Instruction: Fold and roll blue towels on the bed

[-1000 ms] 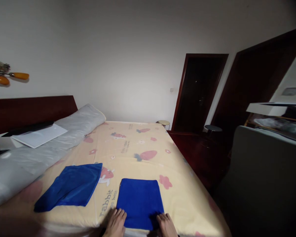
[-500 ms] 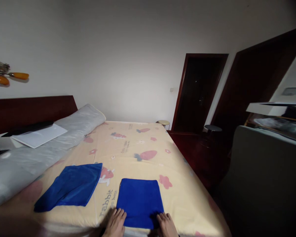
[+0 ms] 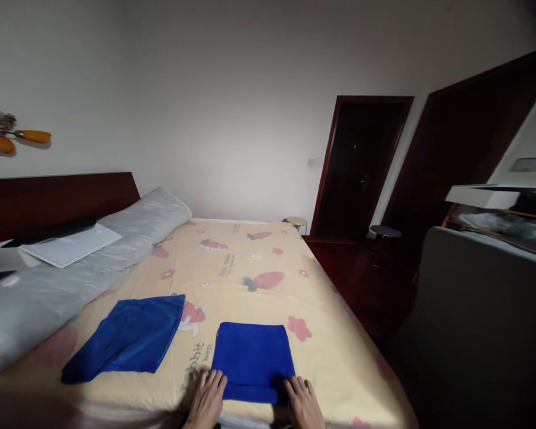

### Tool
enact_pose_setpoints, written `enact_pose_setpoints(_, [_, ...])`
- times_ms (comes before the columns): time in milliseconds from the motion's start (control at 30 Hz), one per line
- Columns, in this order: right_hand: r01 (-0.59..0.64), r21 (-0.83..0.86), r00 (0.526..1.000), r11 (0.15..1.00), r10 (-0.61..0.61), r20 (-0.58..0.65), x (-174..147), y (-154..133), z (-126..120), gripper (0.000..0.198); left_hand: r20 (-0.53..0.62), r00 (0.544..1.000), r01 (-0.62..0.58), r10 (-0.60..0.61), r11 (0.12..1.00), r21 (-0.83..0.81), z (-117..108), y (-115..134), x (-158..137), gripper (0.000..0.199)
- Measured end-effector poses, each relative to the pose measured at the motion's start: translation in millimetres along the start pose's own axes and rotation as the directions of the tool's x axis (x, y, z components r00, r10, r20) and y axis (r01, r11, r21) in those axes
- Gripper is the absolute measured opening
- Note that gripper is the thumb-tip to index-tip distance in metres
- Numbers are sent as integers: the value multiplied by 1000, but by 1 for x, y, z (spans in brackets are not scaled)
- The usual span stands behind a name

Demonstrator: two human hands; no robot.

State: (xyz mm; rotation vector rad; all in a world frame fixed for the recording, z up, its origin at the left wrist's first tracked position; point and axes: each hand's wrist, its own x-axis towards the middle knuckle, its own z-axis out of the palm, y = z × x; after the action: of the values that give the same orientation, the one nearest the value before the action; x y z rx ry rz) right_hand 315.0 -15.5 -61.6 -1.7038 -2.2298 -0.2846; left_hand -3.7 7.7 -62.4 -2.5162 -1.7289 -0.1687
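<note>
A blue cloth lies flat, roughly square, on the yellow patterned bed sheet close in front of me. Along its near side runs a narrow turned-up strip. My left hand grips the near left corner with bent fingers. At the near right corner my right hand does the same, its thumb hidden in shadow. To the left rests a second blue cloth, loosely spread and a little creased, touched by neither hand.
A long grey plastic-wrapped roll lies along the dark headboard, with a white flat panel on it. Right of the bed stand a dark stool and a grey board beside cluttered shelves. A pale stool is near the door.
Both hands have moved slightly away from me with the cloth's near edge, which now lies farther up as a narrow fold. The other blue cloth has stayed put.
</note>
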Motion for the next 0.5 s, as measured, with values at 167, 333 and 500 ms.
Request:
enact_pose_setpoints(167, [80,-57,992,995,-85,-94,-2,6,9,49,-2,1000,-7,7,999,53,3,1,2,62])
enact_pose_setpoints(333, [171,-98,979,980,-180,-97,-2,9,6,49,1,1000,-29,29,996,79,-1,0,2,64])
enact_pose_setpoints(500, [195,-133,962,972,-216,-169,-2,8,2,47,30,993,-118,115,988,101,-10,-3,1,67])
